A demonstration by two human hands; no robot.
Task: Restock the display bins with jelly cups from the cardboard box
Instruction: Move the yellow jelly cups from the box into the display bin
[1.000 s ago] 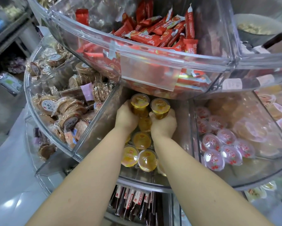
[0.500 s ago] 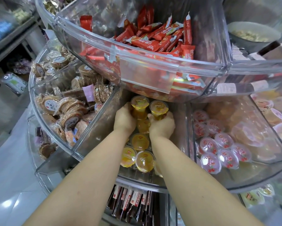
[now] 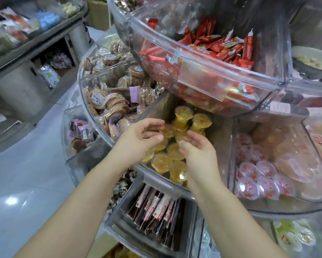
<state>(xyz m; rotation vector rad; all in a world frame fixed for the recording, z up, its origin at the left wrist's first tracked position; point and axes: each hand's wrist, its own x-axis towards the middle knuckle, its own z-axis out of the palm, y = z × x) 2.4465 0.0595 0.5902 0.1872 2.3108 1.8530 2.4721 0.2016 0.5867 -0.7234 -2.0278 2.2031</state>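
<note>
Head view shows the left hand (image 3: 141, 135) and right hand (image 3: 195, 148) loosely open and empty; just beyond their fingertips yellow jelly cups (image 3: 182, 118) stand stacked in the clear bin (image 3: 208, 146), probably to save room.

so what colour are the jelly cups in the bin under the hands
Yellow-orange jelly cups, clearest in the head view.

Red wrappers (image 3: 221, 47) above; round biscuits (image 3: 108, 103) left.
</note>
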